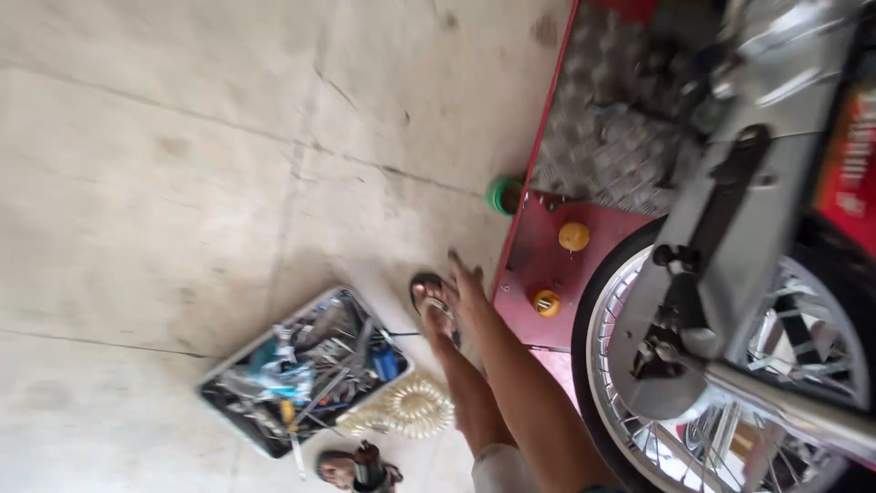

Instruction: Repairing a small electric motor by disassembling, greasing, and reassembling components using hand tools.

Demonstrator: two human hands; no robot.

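My right hand [467,281] reaches down with its fingers apart and holds nothing. It hovers beside the near edge of a red lift platform [534,265], close to my foot in a sandal [431,301] on the concrete floor. My forearm runs up from the bottom of the view. My left hand is out of sight. A yellow knob [547,303] sits on the platform just right of the hand, and a second yellow knob [574,236] lies further along.
A motorcycle's spoked wheel [730,365] and silver frame stand on the platform at right. On the floor lie a tray of several tools [301,370], a cream coiled hose [411,406], a dark tool [365,467] and a green round object [500,194].
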